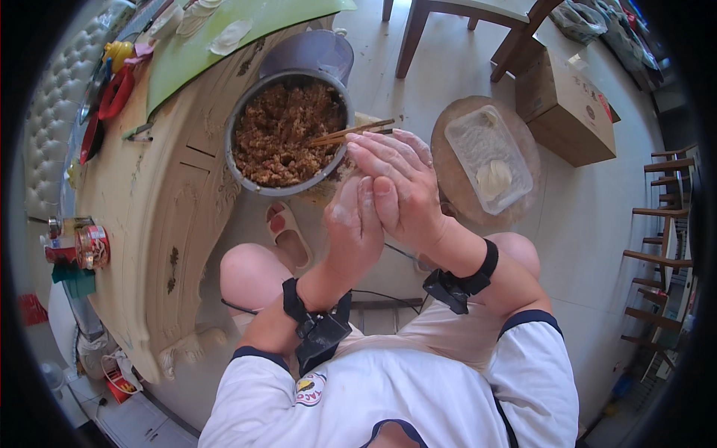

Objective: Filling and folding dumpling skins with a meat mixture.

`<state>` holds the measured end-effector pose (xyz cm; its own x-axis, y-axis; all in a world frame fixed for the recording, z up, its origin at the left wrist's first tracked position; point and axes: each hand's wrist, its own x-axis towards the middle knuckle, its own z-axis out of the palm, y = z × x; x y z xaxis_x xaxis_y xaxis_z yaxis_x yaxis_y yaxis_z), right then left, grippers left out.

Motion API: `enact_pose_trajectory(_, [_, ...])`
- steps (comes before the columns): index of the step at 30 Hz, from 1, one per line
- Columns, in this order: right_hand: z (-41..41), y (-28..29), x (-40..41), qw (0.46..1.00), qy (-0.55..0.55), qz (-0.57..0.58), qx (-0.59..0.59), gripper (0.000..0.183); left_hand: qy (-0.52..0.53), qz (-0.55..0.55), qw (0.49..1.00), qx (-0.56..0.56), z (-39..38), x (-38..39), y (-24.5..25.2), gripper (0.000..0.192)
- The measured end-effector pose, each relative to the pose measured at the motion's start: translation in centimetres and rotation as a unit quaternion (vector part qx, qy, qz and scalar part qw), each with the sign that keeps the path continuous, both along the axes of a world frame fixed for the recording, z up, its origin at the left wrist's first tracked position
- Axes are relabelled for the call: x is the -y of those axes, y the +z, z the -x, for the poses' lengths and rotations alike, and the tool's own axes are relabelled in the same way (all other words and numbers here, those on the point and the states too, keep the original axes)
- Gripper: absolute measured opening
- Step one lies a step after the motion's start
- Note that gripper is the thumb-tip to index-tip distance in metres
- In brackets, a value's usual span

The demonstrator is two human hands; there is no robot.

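Note:
My left hand and my right hand, both dusted with flour, are pressed together in front of me, thumbs side by side. Anything between the palms is hidden. Just beyond them on the left, a grey basin holds brown minced filling. Wooden chopsticks stick out of the filling over the basin's right rim. To the right of my hands, a clear plastic tray with white flour rests on a round wooden board. Pale folded dough, perhaps dumplings, lies in the tray's near end.
A carved cream cabinet flanks my left side. On it are a green mat with dough wrappers, red scissors-like handles and jars. A purplish bucket stands behind the basin. A cardboard box and wooden chair stand beyond.

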<state>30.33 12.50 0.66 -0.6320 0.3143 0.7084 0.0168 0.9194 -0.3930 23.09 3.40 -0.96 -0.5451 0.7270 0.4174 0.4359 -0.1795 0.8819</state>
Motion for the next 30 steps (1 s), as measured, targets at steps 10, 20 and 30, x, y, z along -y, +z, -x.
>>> enact_pose_trajectory(10, [-0.9, 0.0, -1.2, 0.980, -0.126, -0.082, 0.129, 0.060, -0.225, -0.019, 0.834, 0.504, 1.0, -1.3, 0.9, 0.029])
enact_pose_trajectory(20, [-1.3, -0.1, -1.1, 0.989, -0.094, -0.007, 0.114, 0.076, -0.256, -0.053, 0.833, 0.488, 1.7, -0.7, -0.9, 0.040])
enact_pose_trajectory(30, [-4.3, 0.2, -1.3, 0.954, -0.042, 0.271, 0.122, 0.037, -0.173, 0.012, 0.901, 0.398, -0.1, -1.7, -2.5, 0.025])
